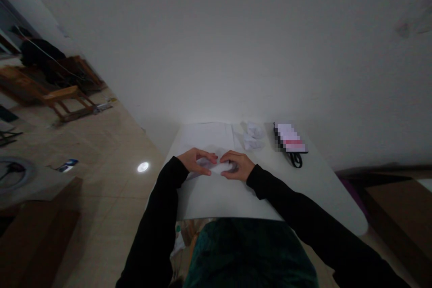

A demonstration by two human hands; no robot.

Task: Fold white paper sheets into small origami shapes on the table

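Folded white paper (213, 166), small and pale, sits between both hands near the middle of the tabletop (229, 202). Exact fold shape hidden by the fingers. Left hand (195, 161) and right hand (236, 165) come in from opposite sides, close together, each closing on the paper with fingers over the top and thumb nearer the body. Fingertips almost meet above the paper; a narrow gap shows between them. The work at this moment: both hands pressing or shaping the folded piece against the tabletop. No tool seen.

Beyond the hands, a flat white paper sheet (205, 136) lies toward the far edge. To its right, crumpled white paper pieces (253, 137) lie loosely heaped, just beside the sheet. Further right, a pixelated flat object (290, 138), identity hidden by blurring, rests with a black cord (295, 160) looped at its near end.

Black sleeves (162, 207) cover both forearms. A dark green garment (246, 252) fills the lower foreground at the near edge of the tabletop. Left of the tabletop, a tiled floor (111, 148) carries a round spot of reflected light (142, 167); a wooden chair (50, 94) stands further off. A plain white wall (216, 45) rises behind.
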